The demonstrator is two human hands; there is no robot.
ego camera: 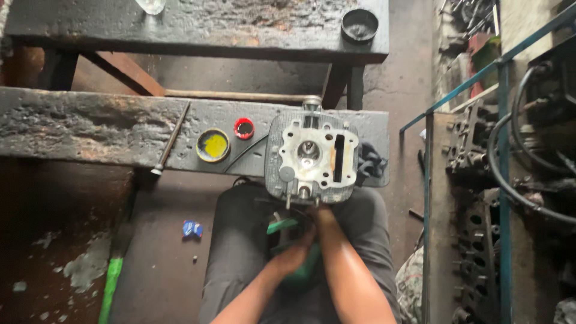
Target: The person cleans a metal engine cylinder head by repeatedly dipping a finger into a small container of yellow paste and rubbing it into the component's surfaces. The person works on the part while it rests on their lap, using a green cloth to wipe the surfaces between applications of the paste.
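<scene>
Head view: two hands below one cylinder head.

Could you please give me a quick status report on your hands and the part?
Both hands low, gripping green tool. Cylinder head on bench edge. Nothing blocking.

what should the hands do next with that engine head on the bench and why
Probably bring the green tool up to the cylinder head. The head lies face up at the edge of the bench, while the left hand and right hand are bunched just below it around the tool.
</scene>
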